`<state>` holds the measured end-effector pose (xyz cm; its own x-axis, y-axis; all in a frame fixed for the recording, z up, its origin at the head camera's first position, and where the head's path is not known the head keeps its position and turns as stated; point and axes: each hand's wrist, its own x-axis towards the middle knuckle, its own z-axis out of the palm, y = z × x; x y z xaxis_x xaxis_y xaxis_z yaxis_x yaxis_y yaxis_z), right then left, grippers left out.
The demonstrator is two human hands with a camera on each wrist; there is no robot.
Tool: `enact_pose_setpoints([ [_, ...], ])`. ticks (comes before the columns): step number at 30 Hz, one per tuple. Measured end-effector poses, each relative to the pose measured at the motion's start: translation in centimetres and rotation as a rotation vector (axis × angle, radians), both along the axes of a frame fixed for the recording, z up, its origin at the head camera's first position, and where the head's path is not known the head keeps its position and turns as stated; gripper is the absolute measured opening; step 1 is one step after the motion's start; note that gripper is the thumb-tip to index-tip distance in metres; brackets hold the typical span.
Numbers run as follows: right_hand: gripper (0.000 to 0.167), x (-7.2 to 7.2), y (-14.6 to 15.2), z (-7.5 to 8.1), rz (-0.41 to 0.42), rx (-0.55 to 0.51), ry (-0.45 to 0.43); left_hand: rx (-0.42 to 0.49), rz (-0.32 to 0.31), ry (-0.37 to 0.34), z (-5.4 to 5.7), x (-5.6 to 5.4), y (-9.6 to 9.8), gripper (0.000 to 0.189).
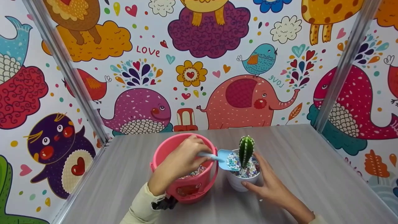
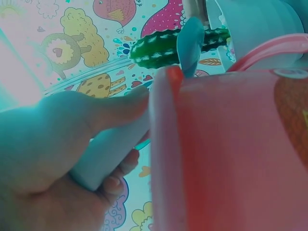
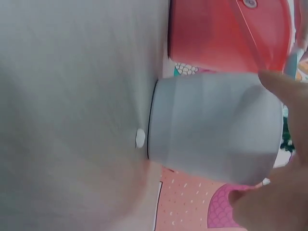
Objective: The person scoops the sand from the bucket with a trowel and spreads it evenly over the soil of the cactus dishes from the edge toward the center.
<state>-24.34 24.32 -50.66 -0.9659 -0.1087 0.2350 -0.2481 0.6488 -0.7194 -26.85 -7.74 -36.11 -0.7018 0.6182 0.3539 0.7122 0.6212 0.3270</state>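
My left hand (image 1: 182,158) grips the handle of a light blue toy shovel (image 1: 222,161) above the pink bucket. The shovel's blade carries small white and blue pebbles (image 1: 232,161) and overlaps the left rim of a white flowerpot (image 1: 241,184). A green cactus (image 1: 246,151) stands upright in the pot, with multicoloured pebbles (image 1: 248,172) round its base. My right hand (image 1: 273,183) holds the pot from the right, thumb on the near side and fingers at the far side. In the right wrist view the pot (image 3: 211,125) stands on the table.
The pink bucket (image 1: 205,189), holding more pebbles (image 1: 194,172), stands left of the pot, its handle (image 1: 215,171) hanging on the right side. One white pebble (image 3: 140,138) lies on the grey table (image 1: 298,161) beside the pot. Cartoon-printed panels (image 1: 192,37) enclose the table.
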Motion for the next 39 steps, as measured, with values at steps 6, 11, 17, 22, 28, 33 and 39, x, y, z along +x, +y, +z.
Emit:
enact_pose_setpoints([
  [6, 0.124, 0.1, -0.1, 0.2, -0.048, 0.022, 0.018, 0.005, -0.011, -0.001, 0.0, 0.0, 0.3, 0.021],
  [11, 0.126, 0.1, -0.5, 0.2, -0.113, 0.079, 0.057, 0.013, -0.015, 0.000, 0.0, 0.0, 0.5, 0.022],
  [17, 0.122, 0.0, -0.1, -0.1, -0.062, 0.064, 0.094, 0.008, -0.015, 0.000, -0.1, 0.2, 0.7, 0.023],
  [22, 0.122, 0.0, 0.1, 0.1, -0.028, 0.033, 0.054, 0.002, -0.008, -0.001, 0.0, 0.4, 0.8, 0.024],
  [28, 0.122, 0.0, -0.4, 0.3, -0.082, 0.053, 0.074, -0.026, 0.009, 0.017, 0.1, 0.7, 1.2, 0.023],
  [33, 0.121, 0.0, -0.5, 0.1, -0.105, 0.079, 0.128, -0.044, 0.027, 0.034, 0.2, 0.8, 1.6, 0.021],
  [39, 0.117, 0.0, 0.1, -0.2, -0.035, 0.104, 0.114, -0.077, 0.041, 0.026, 0.2, 0.7, 2.1, 0.019],
])
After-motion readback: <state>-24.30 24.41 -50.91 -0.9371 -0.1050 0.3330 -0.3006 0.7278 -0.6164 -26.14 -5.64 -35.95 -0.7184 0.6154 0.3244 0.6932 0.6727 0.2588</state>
